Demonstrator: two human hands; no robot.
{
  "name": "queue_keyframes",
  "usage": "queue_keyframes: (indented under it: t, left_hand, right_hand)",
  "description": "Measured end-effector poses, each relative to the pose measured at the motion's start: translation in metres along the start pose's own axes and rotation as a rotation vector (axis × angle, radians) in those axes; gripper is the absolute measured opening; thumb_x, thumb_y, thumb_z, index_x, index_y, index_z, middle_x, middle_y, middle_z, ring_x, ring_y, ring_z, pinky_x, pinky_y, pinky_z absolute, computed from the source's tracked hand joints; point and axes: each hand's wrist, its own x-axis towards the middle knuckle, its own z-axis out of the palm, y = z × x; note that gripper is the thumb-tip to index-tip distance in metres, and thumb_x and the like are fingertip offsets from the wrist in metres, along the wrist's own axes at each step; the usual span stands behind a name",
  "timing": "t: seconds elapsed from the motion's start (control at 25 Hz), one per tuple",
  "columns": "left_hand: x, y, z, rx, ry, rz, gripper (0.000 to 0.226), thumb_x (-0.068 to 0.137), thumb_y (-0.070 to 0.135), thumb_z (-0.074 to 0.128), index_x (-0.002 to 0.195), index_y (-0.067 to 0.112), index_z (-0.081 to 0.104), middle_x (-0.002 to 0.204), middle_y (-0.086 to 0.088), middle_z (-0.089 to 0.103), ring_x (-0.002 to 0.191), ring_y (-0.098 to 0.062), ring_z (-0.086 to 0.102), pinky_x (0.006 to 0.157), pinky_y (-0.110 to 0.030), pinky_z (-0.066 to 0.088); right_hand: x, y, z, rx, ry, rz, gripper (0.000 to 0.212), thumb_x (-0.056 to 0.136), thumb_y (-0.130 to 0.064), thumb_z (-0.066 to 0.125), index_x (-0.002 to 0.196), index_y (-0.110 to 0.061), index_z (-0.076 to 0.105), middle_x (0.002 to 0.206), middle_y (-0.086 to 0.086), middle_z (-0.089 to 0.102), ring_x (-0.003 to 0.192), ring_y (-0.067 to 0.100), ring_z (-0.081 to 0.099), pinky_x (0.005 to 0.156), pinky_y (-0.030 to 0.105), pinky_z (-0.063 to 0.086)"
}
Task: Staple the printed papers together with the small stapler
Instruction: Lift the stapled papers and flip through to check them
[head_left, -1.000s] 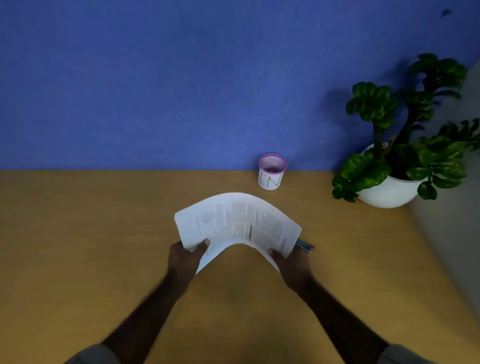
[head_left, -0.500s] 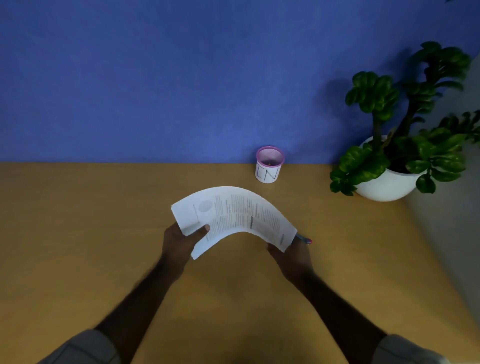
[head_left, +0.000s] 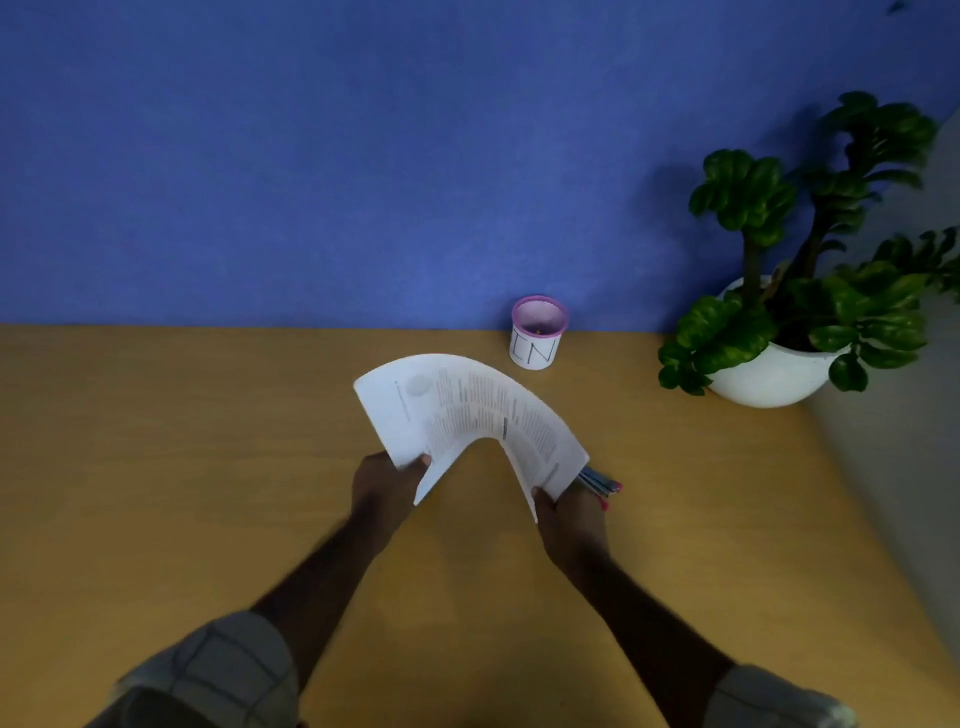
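The printed papers (head_left: 467, 415) are a white stack with black text, bowed upward into an arch above the wooden desk. My left hand (head_left: 387, 486) pinches the stack's left end. My right hand (head_left: 569, 519) grips its right end. A small stapler (head_left: 600, 480), blue-grey with pink tips, pokes out from behind the papers' right corner, beside my right hand. Whether that hand also holds it or it lies on the desk is hidden by the sheets.
A white cup with a pink rim (head_left: 537, 332) stands at the back of the desk (head_left: 182, 467) against the blue wall. A leafy plant in a white bowl pot (head_left: 774, 369) sits at the back right, next to a grey wall.
My hands have come closer together, so the papers arch more steeply. The stack has tilted, with its right end lower. More of the stapler shows at the right corner.
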Motion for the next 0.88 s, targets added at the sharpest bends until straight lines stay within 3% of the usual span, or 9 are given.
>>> queue_keyframes:
  t: [0.16, 0.28, 0.44, 0.52, 0.6, 0.68, 0.76, 0.8, 0.88]
  left_hand:
    - [0.007, 0.008, 0.003, -0.046, 0.096, 0.121, 0.024, 0.085, 0.027, 0.079, 0.093, 0.004, 0.073, 0.089, -0.010, 0.075, 0.086, -0.032, 0.072, 0.067, -0.037, 0.055]
    - [-0.001, 0.021, 0.000, -0.025, 0.193, 0.298, 0.017, 0.089, 0.022, 0.075, 0.095, 0.006, 0.075, 0.086, 0.000, 0.073, 0.083, -0.026, 0.072, 0.066, -0.028, 0.052]
    - [0.006, 0.056, -0.023, 0.153, 0.191, 0.429, 0.025, 0.094, 0.019, 0.067, 0.113, 0.004, 0.073, 0.107, -0.010, 0.076, 0.093, -0.025, 0.068, 0.071, -0.024, 0.045]
    - [0.013, 0.084, -0.046, 0.358, 0.126, 0.478, 0.021, 0.094, 0.019, 0.066, 0.107, 0.006, 0.075, 0.104, -0.015, 0.076, 0.081, -0.023, 0.066, 0.067, -0.025, 0.042]
    - [0.013, 0.112, -0.069, 0.535, 0.024, 0.522, 0.015, 0.093, 0.021, 0.065, 0.098, 0.010, 0.075, 0.096, -0.014, 0.075, 0.072, -0.020, 0.060, 0.059, -0.026, 0.038]
    - [0.011, 0.141, -0.086, 0.687, -0.070, 0.558, 0.017, 0.093, 0.023, 0.067, 0.101, 0.011, 0.076, 0.099, -0.009, 0.074, 0.079, -0.022, 0.062, 0.064, -0.028, 0.044]
    - [0.005, 0.166, -0.095, 0.795, -0.186, 0.608, 0.021, 0.091, 0.024, 0.070, 0.107, 0.011, 0.076, 0.107, -0.007, 0.073, 0.089, -0.022, 0.065, 0.074, -0.034, 0.051]
    - [0.001, 0.177, -0.097, 0.834, -0.254, 0.629, 0.023, 0.091, 0.024, 0.071, 0.109, 0.011, 0.076, 0.110, -0.006, 0.073, 0.092, -0.020, 0.065, 0.077, -0.034, 0.051]
    - [-0.008, 0.194, -0.097, 0.917, -0.380, 0.648, 0.024, 0.090, 0.023, 0.072, 0.111, 0.012, 0.076, 0.114, -0.003, 0.073, 0.092, -0.016, 0.064, 0.078, -0.032, 0.051]
  right_hand:
    - [0.002, -0.005, -0.010, 0.045, 0.069, -0.067, 0.027, 0.098, -0.022, 0.055, 0.121, -0.010, 0.060, 0.103, 0.002, 0.068, 0.093, 0.021, 0.069, 0.074, 0.043, 0.062]
    - [0.001, -0.010, -0.017, 0.248, 0.050, -0.021, 0.030, 0.095, -0.022, 0.060, 0.123, -0.012, 0.057, 0.114, 0.004, 0.067, 0.100, 0.019, 0.067, 0.078, 0.042, 0.062]
    - [0.014, -0.018, -0.039, 0.423, -0.101, 0.112, 0.029, 0.091, -0.011, 0.066, 0.119, -0.004, 0.062, 0.112, 0.013, 0.071, 0.087, 0.025, 0.071, 0.065, 0.039, 0.063]
    - [0.021, -0.021, -0.057, 0.453, -0.188, 0.175, 0.033, 0.087, -0.012, 0.072, 0.118, -0.005, 0.064, 0.106, 0.012, 0.073, 0.083, 0.025, 0.072, 0.067, 0.043, 0.063]
    - [0.027, -0.023, -0.074, 0.358, -0.204, 0.213, 0.061, 0.078, -0.021, 0.081, 0.131, -0.008, 0.054, 0.109, 0.009, 0.070, 0.087, 0.025, 0.070, 0.074, 0.046, 0.060]
    - [0.035, -0.029, -0.088, 0.138, -0.074, 0.234, 0.101, 0.066, -0.032, 0.089, 0.145, -0.009, 0.032, 0.126, 0.015, 0.058, 0.105, 0.030, 0.062, 0.083, 0.045, 0.057]
    - [0.042, -0.041, -0.100, -0.026, 0.029, 0.101, 0.121, 0.062, -0.040, 0.090, 0.153, -0.015, 0.015, 0.154, 0.013, 0.035, 0.135, 0.034, 0.042, 0.104, 0.047, 0.045]
    - [0.043, -0.049, -0.104, -0.057, 0.039, -0.012, 0.121, 0.063, -0.042, 0.089, 0.154, -0.019, 0.013, 0.159, 0.007, 0.029, 0.141, 0.030, 0.034, 0.109, 0.045, 0.039]
    - [0.039, -0.069, -0.111, 0.024, -0.085, -0.252, 0.103, 0.066, -0.039, 0.088, 0.150, -0.027, 0.029, 0.151, -0.007, 0.042, 0.135, 0.016, 0.042, 0.104, 0.029, 0.042]
